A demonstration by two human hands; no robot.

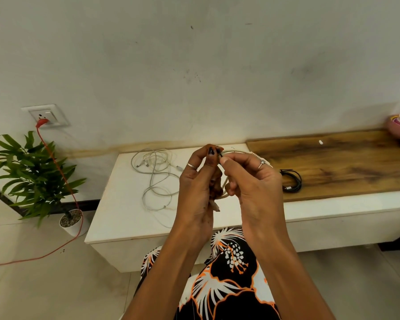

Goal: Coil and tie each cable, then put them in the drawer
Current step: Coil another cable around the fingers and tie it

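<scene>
Fingers on both hands are curled tight around one coiled white cable point(224, 195), held up over the white table point(125, 218). On the far left a green plant point(35, 174) sits in a pot. Loose white cables point(156, 179) lie on the table beside the left hand point(198, 188). The right hand point(254, 188) pinches a thin black tie point(220, 154). A black cable point(291, 180) lies coiled on the wooden board point(346, 162).
</scene>
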